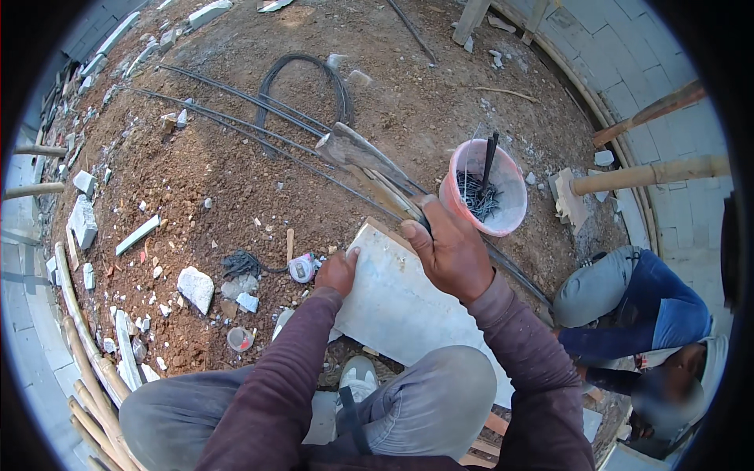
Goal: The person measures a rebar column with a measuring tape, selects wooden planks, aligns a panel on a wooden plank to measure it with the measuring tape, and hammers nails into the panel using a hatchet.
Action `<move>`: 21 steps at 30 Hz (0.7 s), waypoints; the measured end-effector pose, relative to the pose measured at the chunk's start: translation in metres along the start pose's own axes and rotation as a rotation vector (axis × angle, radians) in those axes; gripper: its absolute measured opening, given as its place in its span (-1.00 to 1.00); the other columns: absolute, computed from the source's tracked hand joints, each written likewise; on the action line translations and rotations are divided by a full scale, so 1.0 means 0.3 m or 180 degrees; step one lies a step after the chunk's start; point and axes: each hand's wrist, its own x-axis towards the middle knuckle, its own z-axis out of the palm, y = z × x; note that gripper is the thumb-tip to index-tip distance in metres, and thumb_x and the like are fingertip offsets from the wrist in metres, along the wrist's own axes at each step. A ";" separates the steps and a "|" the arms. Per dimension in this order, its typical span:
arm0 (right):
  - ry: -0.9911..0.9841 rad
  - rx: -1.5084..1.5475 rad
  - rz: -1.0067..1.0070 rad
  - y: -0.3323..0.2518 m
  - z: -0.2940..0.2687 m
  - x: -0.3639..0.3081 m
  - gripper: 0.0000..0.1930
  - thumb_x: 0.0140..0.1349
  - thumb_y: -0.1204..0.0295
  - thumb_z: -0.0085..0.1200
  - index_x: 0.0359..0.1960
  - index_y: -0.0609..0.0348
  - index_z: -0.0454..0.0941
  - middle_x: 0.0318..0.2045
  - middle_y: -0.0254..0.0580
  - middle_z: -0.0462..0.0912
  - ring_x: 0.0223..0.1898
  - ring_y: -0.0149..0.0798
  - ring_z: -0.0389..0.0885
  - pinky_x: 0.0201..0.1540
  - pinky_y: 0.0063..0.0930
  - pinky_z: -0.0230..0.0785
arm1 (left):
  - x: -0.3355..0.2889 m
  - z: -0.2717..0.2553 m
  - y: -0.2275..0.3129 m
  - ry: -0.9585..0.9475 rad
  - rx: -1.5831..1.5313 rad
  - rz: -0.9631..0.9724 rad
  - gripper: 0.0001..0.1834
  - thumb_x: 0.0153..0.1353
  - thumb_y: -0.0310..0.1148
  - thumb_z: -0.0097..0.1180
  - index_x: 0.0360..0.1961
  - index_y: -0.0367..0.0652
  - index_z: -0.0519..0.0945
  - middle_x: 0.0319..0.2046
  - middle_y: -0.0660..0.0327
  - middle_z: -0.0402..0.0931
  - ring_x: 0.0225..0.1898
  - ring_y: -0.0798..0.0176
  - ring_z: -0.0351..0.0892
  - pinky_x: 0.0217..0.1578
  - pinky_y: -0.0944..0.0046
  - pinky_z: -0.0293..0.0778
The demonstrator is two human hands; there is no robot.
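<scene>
A large white board (408, 310) slants across my lap and bent knees, with a brown edge at its far end. My left hand (338, 272) is closed on the board's left edge near its far corner, the thumb lying on its face. Over the far right corner, my right hand (458, 250) is closed around the near end of a long, weathered grey-brown piece of wood (363, 155). This piece points away to the far left, and lighter tan strips show along its side. My fingers hide its near end.
A pink-rimmed bucket (514, 216) holds nails and a dark-handled tool. Long metal rods (236, 94) and coiled wire (345, 98) lie ahead. A tape measure (301, 268) sits by my left hand. Another person (660, 306) crouches at right. Broken blocks (195, 288) and bamboo poles (75, 334) lie left.
</scene>
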 end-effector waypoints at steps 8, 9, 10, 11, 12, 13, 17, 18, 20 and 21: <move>-0.1640 -0.1114 0.1375 0.321 0.215 -0.219 -0.61 0.32 0.10 -0.11 -0.15 0.24 0.40 -0.46 0.20 0.58 -0.37 0.21 0.58 -0.32 0.06 0.39 | 0.005 0.036 0.028 -0.0028 -0.0020 0.0091 -0.35 0.29 0.18 -0.23 -0.16 -0.28 0.55 -0.22 -0.29 0.52 -0.10 -0.32 0.49 -0.05 -0.16 0.35; -0.1618 -0.1079 0.1320 0.325 0.215 -0.191 -0.61 0.32 0.10 -0.11 -0.15 0.24 0.40 -0.46 0.20 0.58 -0.37 0.21 0.58 -0.32 0.06 0.39 | 0.027 0.021 0.015 0.0034 0.0003 0.0074 -0.35 0.29 0.18 -0.23 -0.16 -0.28 0.55 -0.22 -0.29 0.52 -0.10 -0.32 0.49 -0.05 -0.16 0.35; -0.1716 -0.1090 0.1254 0.293 0.188 -0.183 -0.60 0.32 0.09 -0.12 -0.15 0.24 0.40 -0.44 0.21 0.59 -0.38 0.21 0.58 -0.31 0.07 0.39 | 0.016 0.024 -0.004 0.0026 -0.0003 0.0107 -0.34 0.30 0.16 -0.24 -0.18 -0.32 0.54 -0.24 -0.30 0.52 -0.12 -0.33 0.49 -0.06 -0.16 0.35; -0.1813 -0.1099 0.1193 0.259 0.161 -0.173 -0.60 0.32 0.09 -0.13 -0.14 0.23 0.40 -0.42 0.22 0.60 -0.38 0.22 0.58 -0.29 0.09 0.39 | 0.006 0.027 -0.022 0.0013 -0.0005 0.0143 -0.34 0.31 0.15 -0.24 -0.20 -0.35 0.54 -0.27 -0.32 0.52 -0.14 -0.35 0.49 -0.07 -0.17 0.35; -0.1587 -0.0933 0.1160 0.202 0.133 -0.144 -0.61 0.32 0.10 -0.12 -0.14 0.23 0.40 -0.41 0.21 0.59 -0.39 0.22 0.58 -0.31 0.08 0.39 | 0.005 0.017 -0.019 -0.0042 0.0031 0.0059 -0.34 0.29 0.19 -0.24 -0.18 -0.28 0.55 -0.22 -0.30 0.52 -0.11 -0.31 0.50 -0.07 -0.16 0.36; -0.1587 -0.0913 0.1183 0.168 0.121 -0.139 -0.61 0.32 0.10 -0.12 -0.14 0.23 0.40 -0.41 0.21 0.59 -0.39 0.22 0.58 -0.31 0.08 0.39 | 0.003 0.016 -0.020 -0.0060 0.0056 0.0056 -0.34 0.29 0.19 -0.24 -0.18 -0.28 0.55 -0.22 -0.30 0.52 -0.11 -0.31 0.50 -0.07 -0.16 0.36; 0.0104 0.0016 0.0717 0.198 0.214 -0.268 -0.63 0.29 0.12 -0.07 -0.18 0.23 0.38 -0.40 0.22 0.59 -0.39 0.23 0.58 -0.33 0.07 0.39 | 0.003 0.014 -0.001 -0.0027 0.0014 0.0053 -0.34 0.30 0.18 -0.24 -0.20 -0.29 0.55 -0.22 -0.29 0.52 -0.11 -0.32 0.49 -0.07 -0.14 0.37; -0.0619 -0.0396 0.1264 0.283 0.285 -0.342 -0.63 0.29 0.12 -0.07 -0.18 0.23 0.37 -0.40 0.21 0.60 -0.39 0.23 0.58 -0.34 0.07 0.39 | 0.006 0.024 0.018 -0.0078 0.0008 0.0078 -0.35 0.30 0.18 -0.24 -0.20 -0.29 0.55 -0.21 -0.29 0.52 -0.10 -0.32 0.49 -0.06 -0.14 0.36; -0.1334 -0.0704 0.1779 0.318 0.349 -0.368 -0.62 0.29 0.11 -0.07 -0.18 0.24 0.37 -0.39 0.21 0.60 -0.39 0.23 0.58 -0.35 0.07 0.39 | -0.004 0.019 -0.027 -0.0018 0.0103 0.0108 -0.35 0.30 0.17 -0.24 -0.20 -0.29 0.55 -0.21 -0.28 0.52 -0.10 -0.32 0.49 -0.06 -0.14 0.36; -0.1286 -0.0504 0.1863 0.309 0.346 -0.358 -0.62 0.30 0.11 -0.08 -0.17 0.23 0.37 -0.38 0.21 0.60 -0.37 0.23 0.59 -0.33 0.07 0.40 | -0.010 0.012 -0.027 0.0023 0.0151 0.0141 -0.35 0.30 0.17 -0.23 -0.19 -0.30 0.55 -0.21 -0.28 0.52 -0.10 -0.32 0.48 -0.06 -0.14 0.36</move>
